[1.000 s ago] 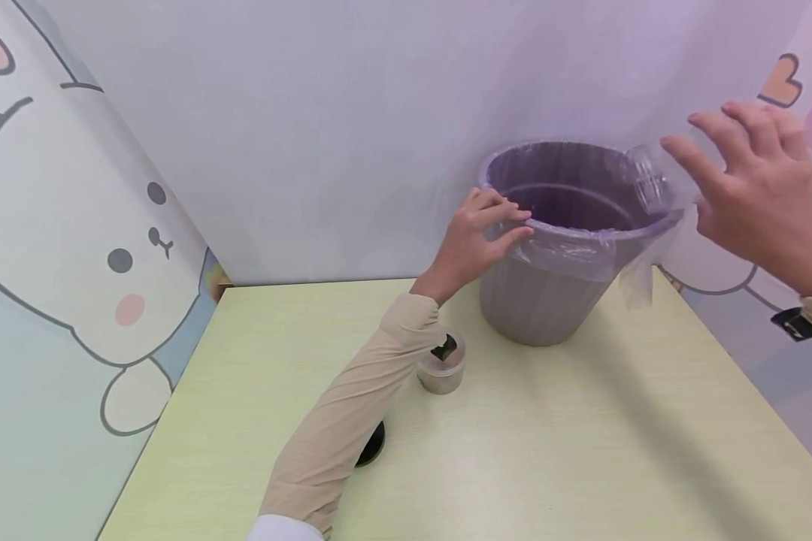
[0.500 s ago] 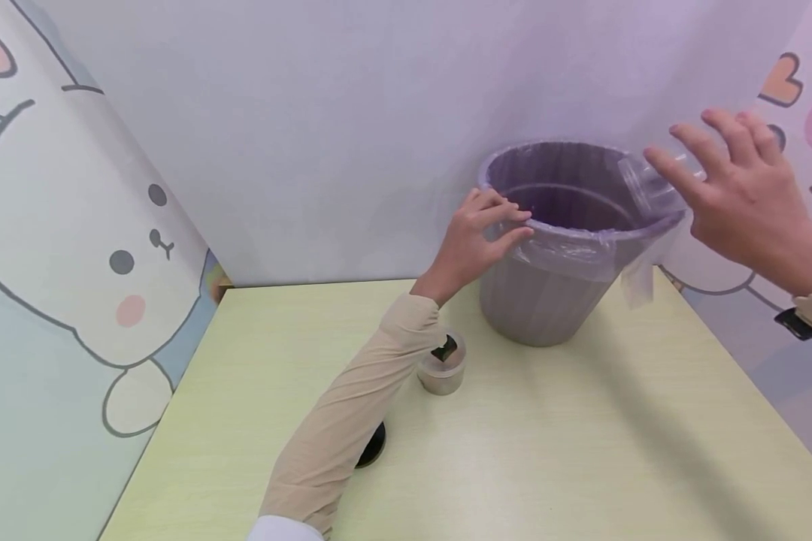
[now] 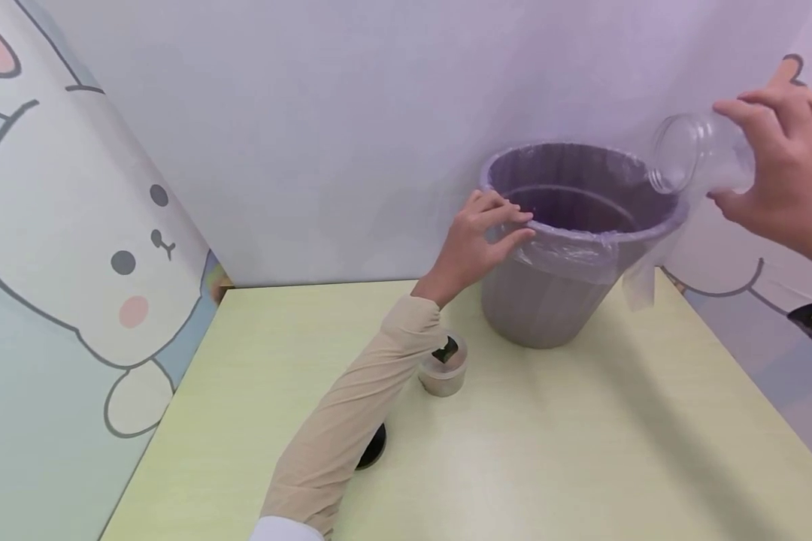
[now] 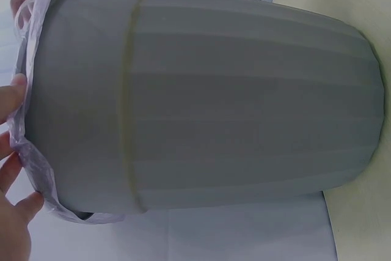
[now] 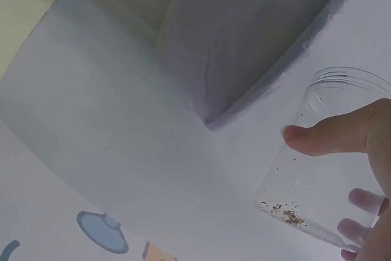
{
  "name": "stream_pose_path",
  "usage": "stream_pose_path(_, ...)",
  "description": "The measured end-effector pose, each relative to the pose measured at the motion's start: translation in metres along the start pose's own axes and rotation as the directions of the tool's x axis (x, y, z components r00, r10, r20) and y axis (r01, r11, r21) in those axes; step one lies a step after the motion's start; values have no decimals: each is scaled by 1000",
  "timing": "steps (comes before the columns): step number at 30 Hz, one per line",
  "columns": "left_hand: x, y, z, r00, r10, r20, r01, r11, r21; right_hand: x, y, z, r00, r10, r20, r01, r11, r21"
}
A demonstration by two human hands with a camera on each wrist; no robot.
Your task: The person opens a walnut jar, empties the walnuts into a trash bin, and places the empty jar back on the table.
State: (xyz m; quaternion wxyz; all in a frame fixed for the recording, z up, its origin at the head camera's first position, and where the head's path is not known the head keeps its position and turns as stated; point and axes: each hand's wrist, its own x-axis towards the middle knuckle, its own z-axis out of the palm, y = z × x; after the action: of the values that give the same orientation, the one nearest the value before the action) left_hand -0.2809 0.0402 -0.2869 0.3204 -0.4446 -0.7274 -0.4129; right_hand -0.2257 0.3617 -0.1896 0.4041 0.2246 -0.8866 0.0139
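Note:
A grey bin [image 3: 548, 293] with a thin clear liner folded over its rim tilts to the right on the table. My left hand [image 3: 470, 240] pinches the near-left rim and liner; the left wrist view shows its fingers [image 4: 11, 99] at the rim. Beyond the bin's right rim, my right hand [image 3: 788, 165] grips a clear jar [image 3: 707, 154] on its side, its mouth facing the bin. In the right wrist view the thumb lies across the jar [image 5: 305, 181], and small brown bits cling near its base.
A small lidded round tub [image 3: 442, 374] stands on the pale table [image 3: 514, 458] left of the bin, beside my left forearm. A black round thing [image 3: 374, 448] shows partly from under that sleeve. Walls with cartoon drawings stand at the back and sides.
My right hand has moved right, away from the bin's opening, and turned so that the jar shows more fully. My left hand keeps its place on the rim.

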Motion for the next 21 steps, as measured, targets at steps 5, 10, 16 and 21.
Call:
stream_pose_path(5,1,-2,-1,1000,8,-7,-8,1000,-4,5,-4,-4,999,-40,15,41,998,-55)
stream_pose_path(10,1,-4,0,1000,8,-11,-8,1000,-4,7,-4,3,980,-186,-75,182,982,-58)
stream_pose_path(16,1,-6,1,1000,-1,-10,0,1000,-12,9,-10,18,921,-328,-209,323,945,-62)
stream_pose_path(21,0,-8,-2,1000,-9,0,9,1000,-4,10,-15,22,909,-407,-94,401,913,-75)
